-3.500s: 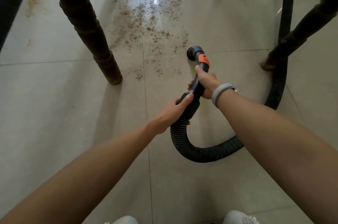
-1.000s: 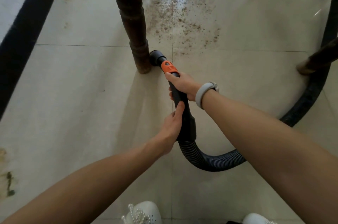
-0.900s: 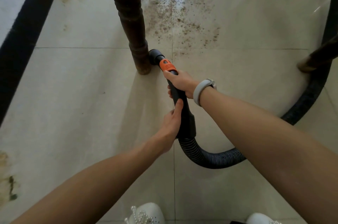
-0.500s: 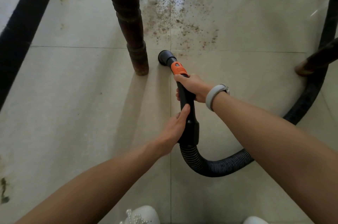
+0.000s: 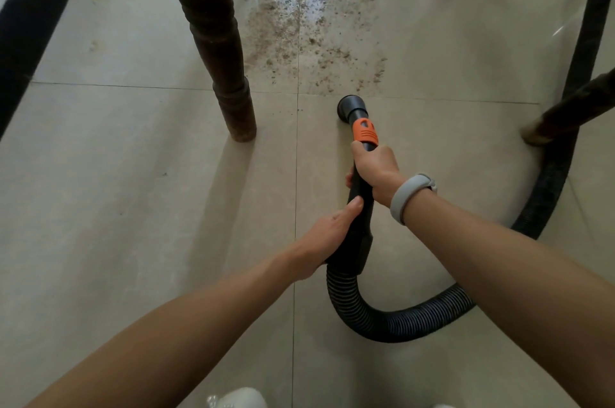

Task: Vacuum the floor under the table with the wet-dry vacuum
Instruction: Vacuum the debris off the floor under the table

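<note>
Two hands (image 5: 376, 171) around nozzle (image 5: 352, 109)

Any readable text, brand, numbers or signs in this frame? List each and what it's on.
None readable.
Orange collar on the nozzle: moulded ridges and a slot, no letters.
Wristband on the right hand: plain grey, no screen or print visible.
Hose, held by the left hand: ribbed black, no label shows.
Table leg and floor: no markings, only debris and stains.
</note>
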The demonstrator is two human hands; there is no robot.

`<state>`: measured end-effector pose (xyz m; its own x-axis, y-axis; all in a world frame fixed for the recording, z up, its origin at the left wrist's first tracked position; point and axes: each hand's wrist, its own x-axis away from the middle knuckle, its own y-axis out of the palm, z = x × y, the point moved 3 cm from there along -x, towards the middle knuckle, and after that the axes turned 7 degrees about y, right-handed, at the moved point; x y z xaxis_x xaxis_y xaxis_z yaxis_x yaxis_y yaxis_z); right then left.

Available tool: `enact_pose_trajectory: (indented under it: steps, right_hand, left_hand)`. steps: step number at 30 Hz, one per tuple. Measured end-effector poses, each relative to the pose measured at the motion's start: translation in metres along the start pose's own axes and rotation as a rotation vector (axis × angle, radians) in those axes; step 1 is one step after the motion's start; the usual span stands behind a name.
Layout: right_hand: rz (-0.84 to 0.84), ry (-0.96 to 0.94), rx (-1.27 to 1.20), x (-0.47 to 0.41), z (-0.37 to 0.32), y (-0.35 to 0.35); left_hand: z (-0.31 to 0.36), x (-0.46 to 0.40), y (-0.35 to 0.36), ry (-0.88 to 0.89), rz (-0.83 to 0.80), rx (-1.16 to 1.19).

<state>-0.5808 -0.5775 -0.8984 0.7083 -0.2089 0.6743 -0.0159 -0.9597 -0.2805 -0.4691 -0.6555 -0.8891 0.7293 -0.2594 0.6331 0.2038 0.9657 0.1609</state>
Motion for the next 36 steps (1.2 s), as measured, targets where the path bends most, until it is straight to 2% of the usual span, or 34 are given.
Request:
enact_pose_trajectory:
  steps: [4, 13, 20, 27, 36]
  right_hand:
    - [-0.047, 0.002, -0.019, -0.001, -0.002, -0.001]
    - [-0.288, -0.039, -0.020, 0.012, 0.000, 0.036]
    - [-0.418, -0.012, 0.007, 0.017, -0.004, 0.045]
    - [-0.485, 0.017, 0.064, 0.020, -0.003, 0.063]
    - [-0.479, 0.029, 0.109, 0.018, -0.026, 0.085]
  left_hand:
    - [-0.001, -0.004, -0.001, -0.016, 0.024, -0.008]
    - [-0.019, 0.002, -0.014, 0.023, 0.162, 0.020]
    - [-0.015, 0.007, -0.019, 0.057, 0.193, -0.003]
    - [-0.021, 0.012, -0.027, 0.043, 0.237, 0.006]
    - [-0.007, 0.006, -0.049, 0.016, 0.308, 0.007]
